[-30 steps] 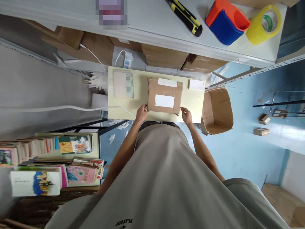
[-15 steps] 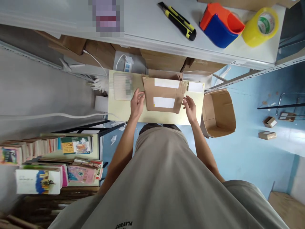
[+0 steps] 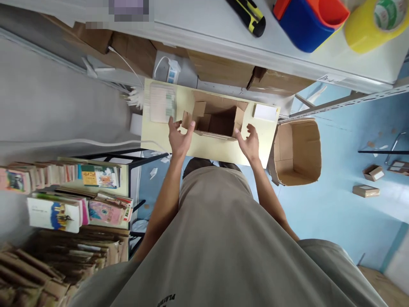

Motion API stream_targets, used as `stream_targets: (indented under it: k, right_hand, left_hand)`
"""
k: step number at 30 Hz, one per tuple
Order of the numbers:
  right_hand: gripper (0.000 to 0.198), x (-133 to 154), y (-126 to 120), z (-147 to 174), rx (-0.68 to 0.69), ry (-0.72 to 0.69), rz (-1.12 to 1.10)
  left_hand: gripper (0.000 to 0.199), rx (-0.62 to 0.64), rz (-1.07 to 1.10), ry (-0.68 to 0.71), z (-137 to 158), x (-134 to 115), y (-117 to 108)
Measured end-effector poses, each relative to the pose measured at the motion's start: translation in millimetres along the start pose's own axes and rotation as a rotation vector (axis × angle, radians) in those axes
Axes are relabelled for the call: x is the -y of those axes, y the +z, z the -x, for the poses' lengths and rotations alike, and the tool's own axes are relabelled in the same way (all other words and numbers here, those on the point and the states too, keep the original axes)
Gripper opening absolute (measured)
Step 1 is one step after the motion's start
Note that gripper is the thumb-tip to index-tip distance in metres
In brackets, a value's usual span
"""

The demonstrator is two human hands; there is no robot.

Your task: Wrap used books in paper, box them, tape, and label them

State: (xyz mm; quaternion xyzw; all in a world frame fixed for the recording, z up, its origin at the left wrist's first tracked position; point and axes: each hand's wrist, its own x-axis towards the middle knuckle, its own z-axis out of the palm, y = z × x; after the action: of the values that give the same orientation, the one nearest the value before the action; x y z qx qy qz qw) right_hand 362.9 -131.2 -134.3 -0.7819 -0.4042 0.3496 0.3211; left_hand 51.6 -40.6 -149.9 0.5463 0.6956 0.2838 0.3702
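A brown cardboard box [image 3: 213,134] stands on the pale yellow table [image 3: 220,150] with its top open and the inside showing. Its flaps stick up or outward at the sides. My left hand [image 3: 180,137] is at the box's left side, thumb and fingers spread, close to the small left flap. On the other side, my right hand [image 3: 248,143] is spread too, its thumb by the box's right front corner. Whether either hand touches the cardboard I cannot tell. A clear plastic case [image 3: 162,102] lies at the table's left, and a white label stack [image 3: 265,111] at its right.
A shelf [image 3: 191,21] above the table holds a utility knife [image 3: 251,17], a red and blue tape dispenser [image 3: 306,30] and a yellow tape roll [image 3: 367,30]. A large open carton [image 3: 303,149] stands right of the table. Books [image 3: 99,175] fill a rack at left.
The box has turned from showing its labelled side to standing with its opening upward. Both hands have opened wider beside it. The view has shifted slightly.
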Motion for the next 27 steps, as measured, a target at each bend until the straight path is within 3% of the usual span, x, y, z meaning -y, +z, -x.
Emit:
stream_targets:
  k: [2,4,7,10,12,15,19,22,25,27]
  right_hand:
    - [0.098,9.5,9.9,-15.4,-0.040,-0.068,0.068]
    - [0.090,16.8,20.9,-29.9,-0.085,-0.114,0.107]
    - [0.068,22.3,26.3,-42.7,-0.144,-0.145,0.133]
    - [0.048,21.5,11.8,-40.6,-0.126,-0.132,0.112]
    - [0.048,17.5,-1.5,-34.2,-0.138,-0.112,0.076]
    - [0.057,7.4,-11.6,-25.5,-0.251,-0.064,0.053]
    - [0.064,-7.8,-4.2,-21.4,-0.377,0.029,0.042]
    - [0.063,-9.9,-0.5,-17.4,-0.416,0.080,0.051]
    - [0.061,13.8,-2.3,-6.9,-0.584,0.022,0.186]
    - [0.059,49.7,4.4,5.1,-0.721,-0.073,0.283]
  left_hand:
    - [0.099,-0.074,-0.068,0.038,-8.9,-18.0,3.7]
    - [0.093,-0.042,-0.125,0.098,-23.1,-36.0,10.4]
    - [0.071,0.030,-0.182,0.092,-44.3,-56.0,19.6]
    - [0.046,0.094,-0.206,0.090,-53.7,-62.3,19.2]
    - [0.034,0.114,-0.183,0.116,-55.4,-57.1,13.6]
    - [0.033,0.094,-0.135,0.125,-64.1,-37.5,3.5]
    - [0.034,0.074,-0.060,0.077,-93.2,-6.6,-3.5]
    - [0.035,0.144,-0.007,0.038,-111.1,8.4,-6.3]
    - [0.037,0.240,0.066,0.007,-119.0,21.3,-13.4]
    - [0.038,0.271,0.149,0.002,-125.4,34.9,-22.6]
